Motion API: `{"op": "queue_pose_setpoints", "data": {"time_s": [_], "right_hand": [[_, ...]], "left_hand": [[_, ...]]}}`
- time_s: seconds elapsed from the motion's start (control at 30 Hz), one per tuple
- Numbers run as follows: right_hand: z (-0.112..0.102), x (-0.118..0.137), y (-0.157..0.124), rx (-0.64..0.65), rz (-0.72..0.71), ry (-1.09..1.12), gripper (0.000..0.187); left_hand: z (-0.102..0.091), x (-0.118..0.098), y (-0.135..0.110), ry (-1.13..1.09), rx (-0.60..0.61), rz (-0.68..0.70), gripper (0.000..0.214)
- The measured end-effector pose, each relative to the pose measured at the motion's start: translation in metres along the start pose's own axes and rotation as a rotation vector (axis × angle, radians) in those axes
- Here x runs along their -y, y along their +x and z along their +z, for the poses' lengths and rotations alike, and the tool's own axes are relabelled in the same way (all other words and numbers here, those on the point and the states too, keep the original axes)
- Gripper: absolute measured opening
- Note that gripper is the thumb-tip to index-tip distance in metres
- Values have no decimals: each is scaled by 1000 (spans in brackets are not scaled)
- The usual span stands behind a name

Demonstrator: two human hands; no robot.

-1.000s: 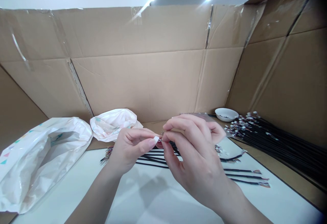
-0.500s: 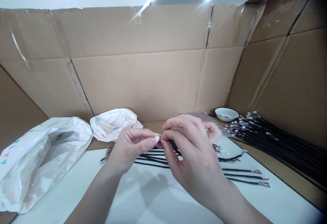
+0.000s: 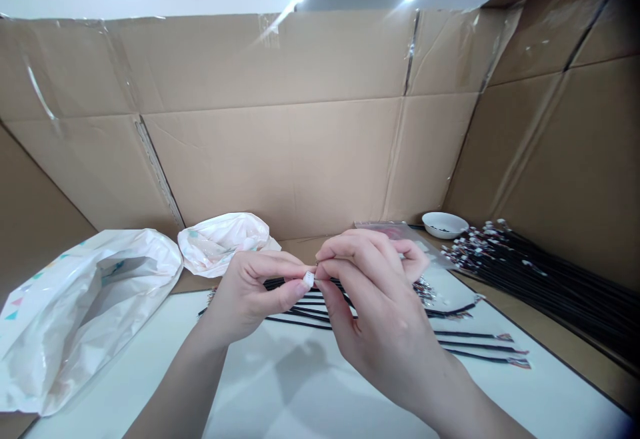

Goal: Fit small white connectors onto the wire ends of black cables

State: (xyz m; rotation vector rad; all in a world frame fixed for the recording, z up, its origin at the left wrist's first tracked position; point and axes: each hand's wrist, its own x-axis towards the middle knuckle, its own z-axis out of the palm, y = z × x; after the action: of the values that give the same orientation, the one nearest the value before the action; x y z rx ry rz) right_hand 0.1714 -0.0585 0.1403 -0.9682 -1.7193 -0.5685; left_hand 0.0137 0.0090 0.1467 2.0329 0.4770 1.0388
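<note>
The connector (image 3: pixel 309 279) has turned; probably light, stiff, best held sidewise. Left hand (image 3: pixel 249 294) pinches it; right hand's (image 3: pixel 383 299) grip: can't tell.

On my head feed, the left hand (image 3: pixel 255 292) and right hand (image 3: pixel 383 302) are both bare, ungloved down to the wrists (image 3: pixel 216 332). The fingers (image 3: pixel 353 269) look slender with rounded tips. The left forearm (image 3: pixel 180 382) and right forearm (image 3: pixel 467 392) are bare too, smooth in outline; I see each one widen toward my picture's lower edge.
</note>
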Motion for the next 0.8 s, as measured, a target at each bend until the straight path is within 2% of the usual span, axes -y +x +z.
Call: {"op": "queue_pose_setpoints", "data": {"time_s": [0.3, 0.8], "right_hand": [[-10, -4, 5, 37, 10, 74, 12], [-4, -6, 3, -129, -189, -52, 12]], "left_hand": [[-1, 2, 0, -22, -103, 206, 13], [0, 5, -3, -73, -89, 337, 31]]}}
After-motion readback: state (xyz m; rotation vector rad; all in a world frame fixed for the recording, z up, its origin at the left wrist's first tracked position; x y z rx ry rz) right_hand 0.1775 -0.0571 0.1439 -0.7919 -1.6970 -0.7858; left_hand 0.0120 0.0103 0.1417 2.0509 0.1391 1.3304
